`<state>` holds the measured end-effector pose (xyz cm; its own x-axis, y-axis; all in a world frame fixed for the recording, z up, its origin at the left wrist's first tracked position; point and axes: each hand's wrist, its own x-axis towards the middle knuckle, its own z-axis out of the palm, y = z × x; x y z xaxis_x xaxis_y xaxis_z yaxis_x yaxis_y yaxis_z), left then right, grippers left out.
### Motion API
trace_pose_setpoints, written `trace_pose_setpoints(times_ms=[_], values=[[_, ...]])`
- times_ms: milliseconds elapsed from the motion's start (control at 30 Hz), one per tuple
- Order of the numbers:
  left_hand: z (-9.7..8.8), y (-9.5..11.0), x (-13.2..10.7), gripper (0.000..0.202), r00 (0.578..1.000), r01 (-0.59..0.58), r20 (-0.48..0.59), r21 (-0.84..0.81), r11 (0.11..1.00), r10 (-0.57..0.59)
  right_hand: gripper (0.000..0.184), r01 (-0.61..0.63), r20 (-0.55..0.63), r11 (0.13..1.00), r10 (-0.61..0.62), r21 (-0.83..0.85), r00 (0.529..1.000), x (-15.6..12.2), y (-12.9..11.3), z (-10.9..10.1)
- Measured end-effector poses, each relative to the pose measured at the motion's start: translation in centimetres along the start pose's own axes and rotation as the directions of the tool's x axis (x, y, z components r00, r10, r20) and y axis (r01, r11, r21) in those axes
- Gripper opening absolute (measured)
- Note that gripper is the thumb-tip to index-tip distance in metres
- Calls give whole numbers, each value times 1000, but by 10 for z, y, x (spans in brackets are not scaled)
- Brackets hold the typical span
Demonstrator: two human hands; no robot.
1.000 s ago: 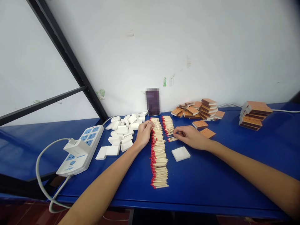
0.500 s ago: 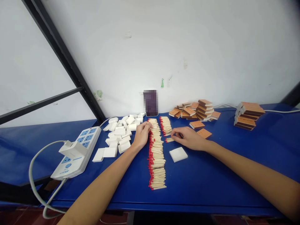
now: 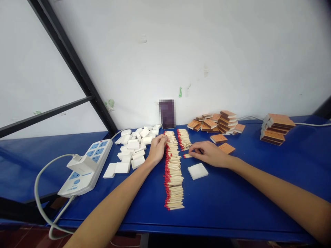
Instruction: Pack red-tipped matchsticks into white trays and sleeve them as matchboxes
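Left hand: our left hand (image 3: 157,150), just left of centre, is curled with its fingertips at the upper part of the long row of matches (image 3: 174,175); we cannot tell whether a match is pinched there.
Right hand: our right hand (image 3: 210,154), right of centre, has thumb and forefinger drawn together over the stick ends of a small group of matches (image 3: 186,156); whether they grip or only touch is hidden from us.
Matches: the long row runs down the middle of the frame, red heads to the left; the short row (image 3: 183,139) lies beside its upper end, with the small group just below, apart from both.
Step in hand: we judge that we are handling a few loose matches at the small group, while the left hand attends to the long row.
Next move: it calls, we think, for a light fingertip touch and heads kept pointing left, since loose sticks could roll or cross.
Nearby: a flat white piece (image 3: 198,171) lies below our right hand; more white pieces (image 3: 133,144) are heaped left of centre, orange matchboxes (image 3: 227,122) towards the right.
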<state>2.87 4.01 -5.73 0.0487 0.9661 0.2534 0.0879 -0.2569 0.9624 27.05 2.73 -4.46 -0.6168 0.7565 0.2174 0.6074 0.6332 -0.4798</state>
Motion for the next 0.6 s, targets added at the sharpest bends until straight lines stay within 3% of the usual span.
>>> trace_pose_setpoints(times_ms=[600], values=[[1,0,0,22,1000,-9,-3,23,1000,9,25,-49,-11,999,49,20,999,2,3,2]])
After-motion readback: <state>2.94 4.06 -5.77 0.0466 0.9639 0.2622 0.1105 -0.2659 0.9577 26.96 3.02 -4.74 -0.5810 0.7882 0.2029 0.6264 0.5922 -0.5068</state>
